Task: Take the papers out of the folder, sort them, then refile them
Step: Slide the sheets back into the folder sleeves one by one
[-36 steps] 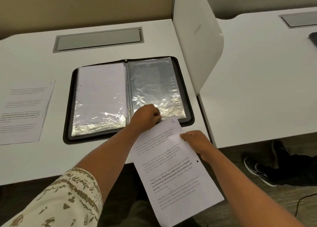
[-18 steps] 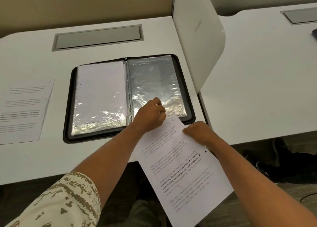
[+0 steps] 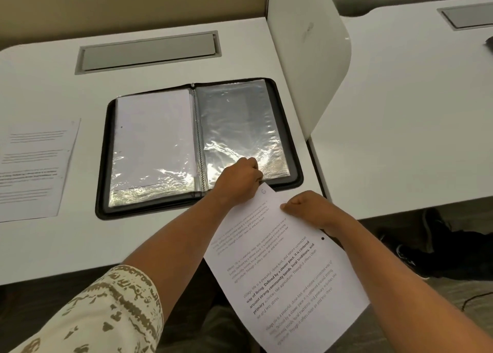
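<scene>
The left hand (image 3: 238, 179) pinches the folder's (image 3: 292, 149) clear sleeve (image 3: 237, 123); the right hand (image 3: 310, 209) grips a printed paper (image 3: 290, 278).

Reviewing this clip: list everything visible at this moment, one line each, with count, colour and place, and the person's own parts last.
folder: 1, black, open on near desk
plastic sleeves: clear; left one holds white paper, right one looks empty
held sheet: 1, white, printed, over desk's front edge
loose papers: white, printed, desk's left edge; count unclear
cable hatch: 1, grey, behind folder
divider: 1, white, between desks
second desk: 1, white, right
shoes: dark, floor at right
left hand: at right sleeve's bottom edge
right hand: pinches held sheet
</scene>
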Tool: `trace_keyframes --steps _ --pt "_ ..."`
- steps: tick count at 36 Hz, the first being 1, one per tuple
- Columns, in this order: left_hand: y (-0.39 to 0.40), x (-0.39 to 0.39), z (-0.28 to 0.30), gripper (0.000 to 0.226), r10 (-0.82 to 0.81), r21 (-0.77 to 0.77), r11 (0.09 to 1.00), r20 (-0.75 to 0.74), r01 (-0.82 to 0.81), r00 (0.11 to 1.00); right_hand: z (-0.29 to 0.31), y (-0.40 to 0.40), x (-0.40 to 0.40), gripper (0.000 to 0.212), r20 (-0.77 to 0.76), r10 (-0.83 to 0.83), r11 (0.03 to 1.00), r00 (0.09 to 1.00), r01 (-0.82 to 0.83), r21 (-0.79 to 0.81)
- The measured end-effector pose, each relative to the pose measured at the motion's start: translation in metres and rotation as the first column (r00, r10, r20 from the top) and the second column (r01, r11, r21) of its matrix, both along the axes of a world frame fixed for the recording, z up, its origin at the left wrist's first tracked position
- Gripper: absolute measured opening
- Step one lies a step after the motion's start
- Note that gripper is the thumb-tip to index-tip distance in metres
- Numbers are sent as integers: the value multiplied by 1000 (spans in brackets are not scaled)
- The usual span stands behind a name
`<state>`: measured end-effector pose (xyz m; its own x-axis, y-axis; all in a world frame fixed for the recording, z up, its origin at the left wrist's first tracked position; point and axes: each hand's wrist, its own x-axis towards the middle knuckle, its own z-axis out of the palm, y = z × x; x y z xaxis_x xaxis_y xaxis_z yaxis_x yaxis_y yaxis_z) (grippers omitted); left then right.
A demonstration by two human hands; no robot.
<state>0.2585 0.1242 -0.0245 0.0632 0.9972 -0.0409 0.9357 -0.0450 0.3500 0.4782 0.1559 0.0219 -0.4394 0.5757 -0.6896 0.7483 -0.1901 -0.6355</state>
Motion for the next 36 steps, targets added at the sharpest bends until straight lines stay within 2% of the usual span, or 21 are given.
trace_keyframes --steps 3,6,13,15,18,22,27,32,36 --pt "1 1 1 31 41 -43 998 53 -39 998 2 5 4 40 -2 -49 999 999 49 -9" --pt "2 2 3 31 59 -46 997 32 -57 998 7 10 6 37 -20 -114 993 993 113 -28" --pt "1 2 6 23 52 81 996 -58 -47 997 18 21 1 28 -86 -242 969 967 235 -78" --pt "1 2 6 21 48 99 994 -76 -40 996 19 22 0 29 -90 -226 973 970 221 -69" --pt "2 3 6 21 46 105 994 -67 -39 997 17 21 -2 32 -69 -119 993 991 118 -21" --pt "6 5 6 36 40 36 999 18 -40 999 14 16 -6 34 -75 -2 1000 997 1 -9" --pt "8 8 4 57 96 -93 992 103 -86 990 15 17 -6 40 -86 -46 998 995 42 -43" --pt "9 6 1 47 67 -81 995 53 -63 996 11 25 -2 34 -76 -142 989 987 139 -47" --pt "10 6 1 38 83 -60 995 14 -82 996 8 28 -1 33 -76 -155 988 985 154 -18"
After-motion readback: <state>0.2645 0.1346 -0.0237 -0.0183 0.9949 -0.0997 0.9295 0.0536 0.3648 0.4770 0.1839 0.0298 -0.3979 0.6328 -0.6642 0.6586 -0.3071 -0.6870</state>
